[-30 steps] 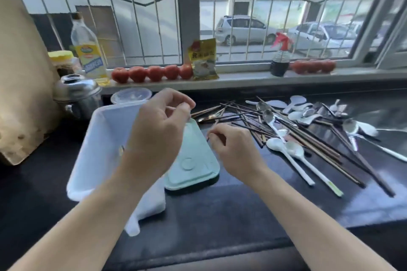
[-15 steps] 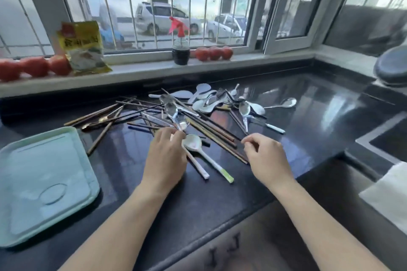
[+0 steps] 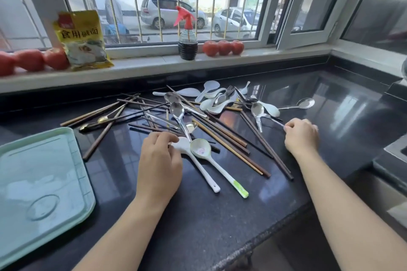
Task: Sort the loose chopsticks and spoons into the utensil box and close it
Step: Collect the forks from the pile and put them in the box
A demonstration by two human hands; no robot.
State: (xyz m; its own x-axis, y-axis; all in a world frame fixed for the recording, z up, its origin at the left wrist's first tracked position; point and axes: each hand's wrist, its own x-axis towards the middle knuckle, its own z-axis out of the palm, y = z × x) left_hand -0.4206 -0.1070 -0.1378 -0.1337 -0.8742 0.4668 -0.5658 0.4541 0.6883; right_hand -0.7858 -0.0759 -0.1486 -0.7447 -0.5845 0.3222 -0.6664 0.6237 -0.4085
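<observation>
1. Your left hand (image 3: 159,160) lay palm-down on the counter (image 3: 220,215), fingers curled over the bowl of the white spoon (image 3: 193,160); whether they actually gripped it could not be told.
2. Your right hand (image 3: 301,136) pinched the handle end of a steel spoon (image 3: 257,110) between thumb and fingertips at the right edge of the pile.
3. Just beside the white spoon lay the green-tipped spoon (image 3: 199,150), its bowl touching the white one, its handle running toward you and to the right.
4. Between your hands, brown chopsticks (image 3: 229,145) lay crossed in a loose heap, several running diagonally toward the counter's near edge.
5. Two more steel spoons (image 3: 177,109) rested on top of the chopsticks behind your left hand.
6. Farther back sat a cluster of white soup spoons (image 3: 209,103) with a fork (image 3: 229,89) among them.
7. One steel spoon (image 3: 306,103) lay apart to the right, bowl away from the pile.
8. More chopsticks fanned out to the left (image 3: 103,114), near a gold-coloured spoon (image 3: 102,119).
9. The mint lid (image 3: 33,182) lay flat at the far left, apart from the utensils; the box itself was out of view.
10. On the sill (image 3: 154,64) stood a yellow packet (image 3: 81,39), a spray bottle (image 3: 187,44) and tomatoes (image 3: 223,47) on both sides.
</observation>
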